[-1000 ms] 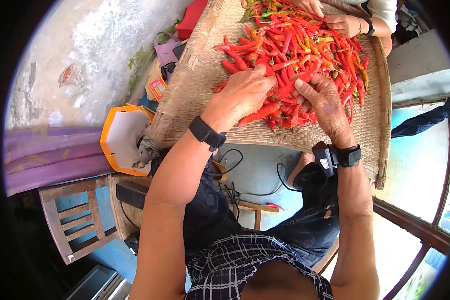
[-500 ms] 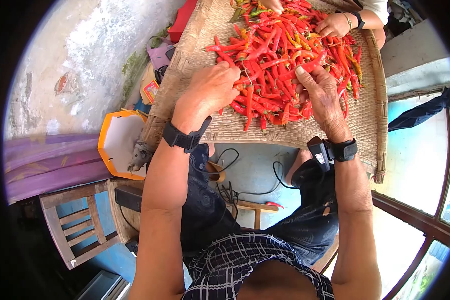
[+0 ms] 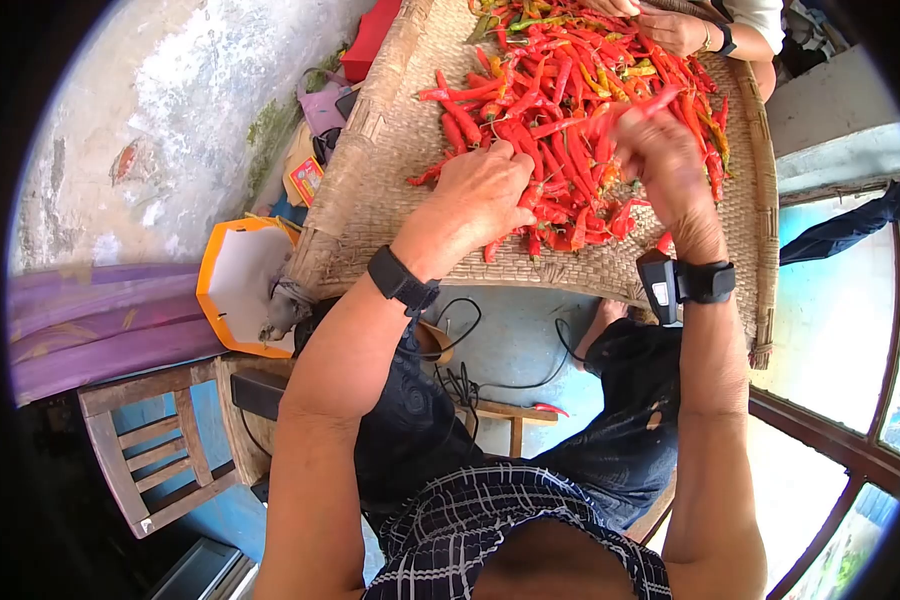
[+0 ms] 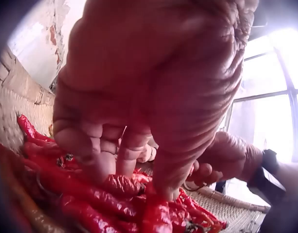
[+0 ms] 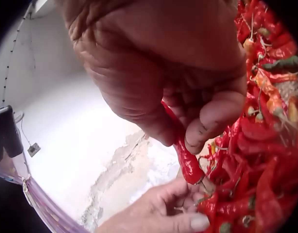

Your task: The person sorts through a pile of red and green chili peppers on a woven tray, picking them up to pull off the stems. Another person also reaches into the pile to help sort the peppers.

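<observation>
A heap of red chili peppers (image 3: 560, 130), with some yellow and green among them, lies on a woven tray (image 3: 370, 200). My right hand (image 3: 670, 165), blurred, is over the heap's right side. Its thumb and fingers pinch a red chili pepper (image 5: 190, 167), whose thin stem hangs downward in the right wrist view. My left hand (image 3: 475, 200) reaches into the near left of the heap. Its thumb touches one pepper (image 4: 156, 216), while its bent fingers rest on a wrinkled pepper (image 4: 124, 184) with a gap between.
Another person's hands (image 3: 670, 30) work at the heap's far side. An orange-rimmed octagonal box (image 3: 240, 275) stands left of the tray, beside a wooden chair (image 3: 160, 440). Black cables (image 3: 460, 385) lie on the floor below. Windows (image 3: 840, 310) are on the right.
My left hand drew back left, then returned to the heap. My right hand turned and moved right and up with a pepper in it. The other person's hands came closer together.
</observation>
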Motion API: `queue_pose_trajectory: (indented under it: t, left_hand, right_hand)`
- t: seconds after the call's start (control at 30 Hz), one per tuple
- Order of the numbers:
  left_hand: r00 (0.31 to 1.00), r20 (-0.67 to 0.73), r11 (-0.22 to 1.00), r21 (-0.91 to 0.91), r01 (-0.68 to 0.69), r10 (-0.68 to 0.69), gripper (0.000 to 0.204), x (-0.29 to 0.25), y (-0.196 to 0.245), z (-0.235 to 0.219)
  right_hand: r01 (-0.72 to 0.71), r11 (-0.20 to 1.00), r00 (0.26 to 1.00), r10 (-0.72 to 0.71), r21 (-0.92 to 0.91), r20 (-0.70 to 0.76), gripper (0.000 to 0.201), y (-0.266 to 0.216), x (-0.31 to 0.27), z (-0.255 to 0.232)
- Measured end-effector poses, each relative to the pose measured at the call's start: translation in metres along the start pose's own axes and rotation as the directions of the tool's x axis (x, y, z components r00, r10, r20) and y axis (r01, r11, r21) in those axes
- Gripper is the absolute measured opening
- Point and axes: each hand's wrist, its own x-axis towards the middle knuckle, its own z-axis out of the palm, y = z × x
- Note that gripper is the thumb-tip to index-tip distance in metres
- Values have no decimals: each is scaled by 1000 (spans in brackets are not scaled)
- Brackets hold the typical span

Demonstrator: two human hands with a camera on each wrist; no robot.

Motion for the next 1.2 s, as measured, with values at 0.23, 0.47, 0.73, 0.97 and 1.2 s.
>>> queue_pose_trajectory:
  t: [0.23, 0.47, 0.73, 0.97, 1.2]
  left_hand:
    - [989, 64, 923, -355, 149, -135, 19, 13, -6, -28]
    - [980, 101, 546, -819, 179, -171, 18, 10, -4, -51]
    - [985, 109, 499, -852, 161, -131, 19, 13, 0, -46]
    - [949, 146, 528, -802, 279, -279, 25, 11, -12, -45]
    - [975, 120, 540, -817, 204, -187, 23, 12, 1, -43]
  right_hand:
    - [119, 968, 962, -58, 220, -266, 53, 7, -5, 11]
    - [273, 934, 962, -261, -230, 82, 33, 18, -16, 45]
    - [118, 982, 986, -100, -144, 131, 17, 15, -19, 50]
    - [119, 979, 991, -108, 167, -74, 17, 6, -4, 8]
    - [184, 978, 956, -202, -100, -214, 60, 1, -8, 13]
